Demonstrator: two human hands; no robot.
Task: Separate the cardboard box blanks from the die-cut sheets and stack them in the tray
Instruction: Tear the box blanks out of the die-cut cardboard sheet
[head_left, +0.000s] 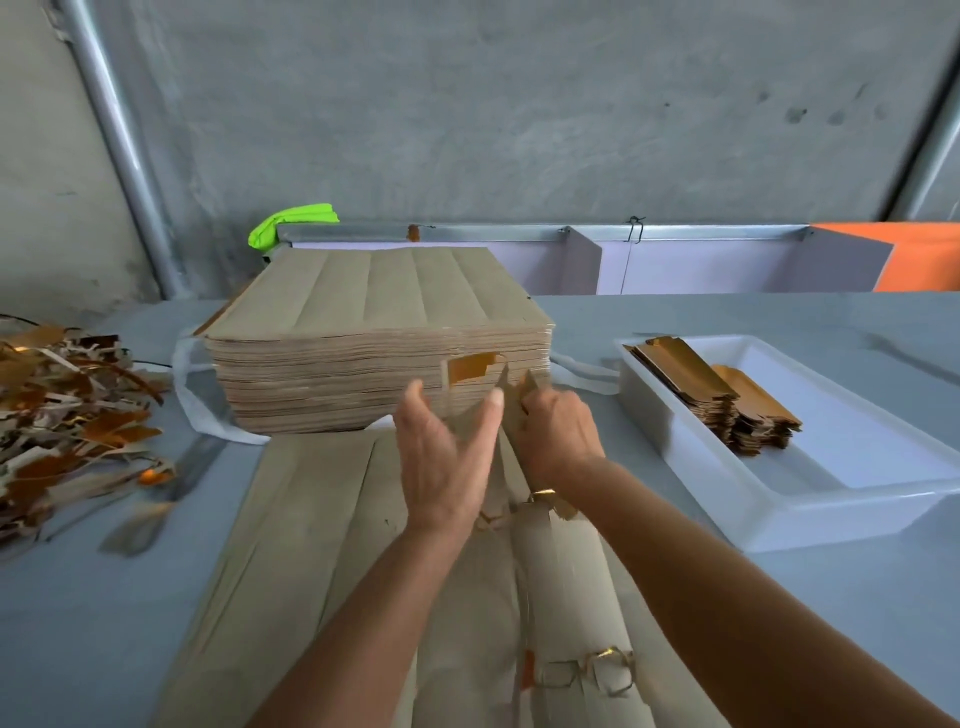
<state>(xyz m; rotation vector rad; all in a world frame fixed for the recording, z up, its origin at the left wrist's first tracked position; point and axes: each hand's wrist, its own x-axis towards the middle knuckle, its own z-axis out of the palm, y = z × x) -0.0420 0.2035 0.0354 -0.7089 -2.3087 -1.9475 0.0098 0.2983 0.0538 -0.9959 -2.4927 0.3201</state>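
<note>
Both hands work at the far end of a flat brown die-cut cardboard sheet lying beneath the forearms, its long axis running away from the person. The left hand is spread, its straight fingers and thumb pressing a raised cardboard strip with a gold underside. The right hand curls round the strip's neighbouring edge, gripping it. Just beyond the hands stands one tall stack of brown sheets. To the right of the right hand sits one white plastic tray holding two leaning stacks of gold-faced box blanks at its far end, the near end bare. Well left of the left hand lies a heap of offcut scraps, with bare grey table between.
</note>
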